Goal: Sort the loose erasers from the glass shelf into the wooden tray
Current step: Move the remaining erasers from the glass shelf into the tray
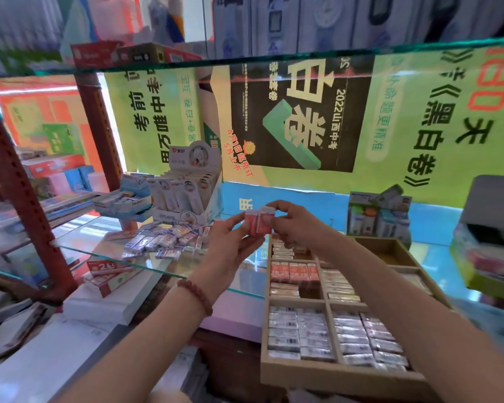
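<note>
Glass shelf, pile of loose erasers at nine o'clock of the wooden tray, which seems to rest its far end on the glass, display carton at twelve o'clock of the pile, blue-and-white box beside it, small carton at twelve o'clock of the tray.

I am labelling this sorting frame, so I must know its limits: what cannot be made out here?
Head view only.
1. How many small red paper-sleeved erasers the left hand and right hand hold: the hands cover them.
2. Right compartments of the divided wooden tray: the right forearm partly hides them.
3. Print on the pile of loose white-and-blue erasers on the glass shelf: blurred, too small.
</note>
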